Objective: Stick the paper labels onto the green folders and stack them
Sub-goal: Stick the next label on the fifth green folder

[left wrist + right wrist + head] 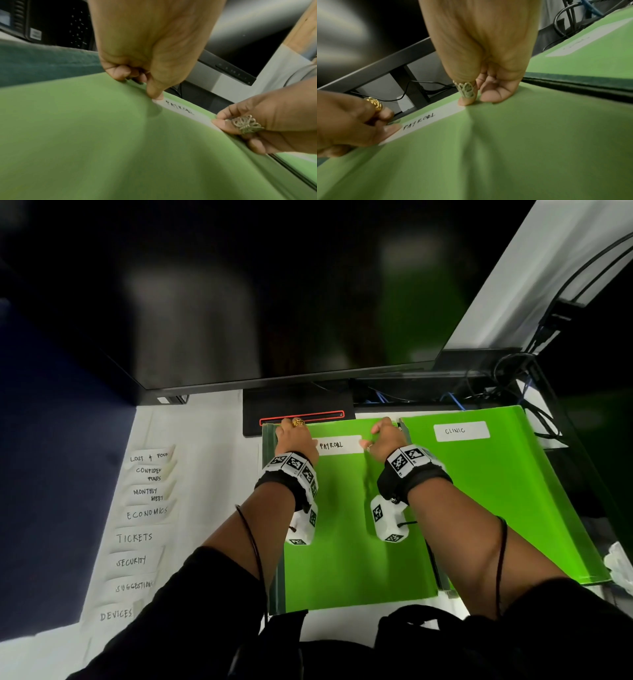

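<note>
A green folder (352,542) lies flat in front of me, with a white label reading PAYROLL (337,445) near its far edge. My left hand (294,440) is at the label's left end. Its thumb presses the paper (185,111) while its curled fingers hook over the folder's far edge. My right hand (382,440) is at the label's right end. Its ringed thumb presses the label (426,120) down, and its other fingers rest curled on the folder (522,148). To the right lies a second green folder (496,491) carrying a CLINIC label (460,431).
A column of several loose handwritten labels (137,537) lies on the white table at the left. A large dark monitor (257,302) overhangs the back, its stand base (298,402) just beyond the folder. Cables (513,378) tangle at the back right.
</note>
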`<action>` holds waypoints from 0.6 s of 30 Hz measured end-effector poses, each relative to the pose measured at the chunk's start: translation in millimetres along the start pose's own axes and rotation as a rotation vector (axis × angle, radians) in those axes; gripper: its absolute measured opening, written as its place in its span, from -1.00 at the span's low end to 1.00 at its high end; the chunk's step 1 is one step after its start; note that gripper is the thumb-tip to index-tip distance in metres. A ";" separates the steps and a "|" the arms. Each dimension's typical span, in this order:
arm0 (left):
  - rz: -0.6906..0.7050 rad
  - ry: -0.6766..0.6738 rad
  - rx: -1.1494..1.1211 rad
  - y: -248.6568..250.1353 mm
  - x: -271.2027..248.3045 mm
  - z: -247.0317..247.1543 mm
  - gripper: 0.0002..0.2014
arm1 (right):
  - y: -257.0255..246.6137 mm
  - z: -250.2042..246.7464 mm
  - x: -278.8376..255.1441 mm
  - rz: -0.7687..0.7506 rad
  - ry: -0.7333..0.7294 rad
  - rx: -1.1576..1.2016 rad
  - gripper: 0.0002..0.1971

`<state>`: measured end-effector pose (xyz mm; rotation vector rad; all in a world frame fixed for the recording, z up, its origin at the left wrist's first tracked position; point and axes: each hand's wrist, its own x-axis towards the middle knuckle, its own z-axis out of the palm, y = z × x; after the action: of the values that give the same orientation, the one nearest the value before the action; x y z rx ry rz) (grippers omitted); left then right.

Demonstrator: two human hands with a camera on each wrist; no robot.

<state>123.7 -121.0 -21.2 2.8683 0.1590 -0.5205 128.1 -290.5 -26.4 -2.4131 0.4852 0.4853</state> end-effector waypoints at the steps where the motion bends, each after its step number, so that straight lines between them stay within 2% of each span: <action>1: -0.008 0.000 0.000 1.2 -0.8 0.4 -0.52 | 0.3 -1.5 -0.7 0.001 -0.022 -0.009 -0.63; 5: -0.004 -0.039 0.020 2.9 -3.3 -0.5 -0.54 | 0.1 -7.3 -4.2 -0.017 -0.108 -0.045 -0.46; 9: 0.043 -0.111 0.040 -3.8 -7.7 -7.2 -0.40 | -0.1 -9.6 -4.4 -0.017 -0.143 -0.048 -0.38; 12: 0.063 -0.156 -0.071 -9.6 -11.3 -13.3 -0.27 | 0.8 -9.0 -10.5 -0.017 -0.104 0.002 -0.38; 15: 0.046 -0.029 0.012 -17.7 -20.0 -16.0 0.01 | -0.1 1.6 -24.6 -0.041 0.003 0.027 -0.34; 18: -0.060 0.100 0.030 -27.3 -32.3 -17.5 0.20 | -3.1 17.9 -37.6 -0.031 0.085 -0.047 -0.18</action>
<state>95.5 -92.5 1.0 2.9277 0.2561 -0.3937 93.0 -268.5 -21.1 -2.4906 0.4768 0.3859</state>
